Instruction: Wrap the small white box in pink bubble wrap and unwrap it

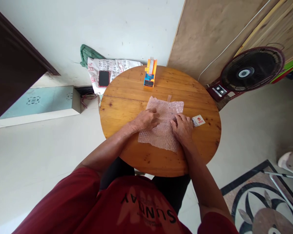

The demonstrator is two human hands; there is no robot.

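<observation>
A sheet of bubble wrap [162,130] lies on the round wooden table [146,159]. My left hand [147,119] is closed over its left part, fingers curled down against the plastic, and the fingertips are partly hidden. On the right side of the sheet rests my right hand [183,126], its fingers bent but apart and the thumb pointing inward. Just beyond that hand is a small white card with a red mark [199,120]. A short strip of tape [169,98] sits at the sheet's far edge.
An orange and blue tape dispenser [150,73] stands at the table's far edge, near the wall. Behind the table are a printed white sack [94,68] and a dark phone-like object [104,78]. At right stands a black fan [252,69].
</observation>
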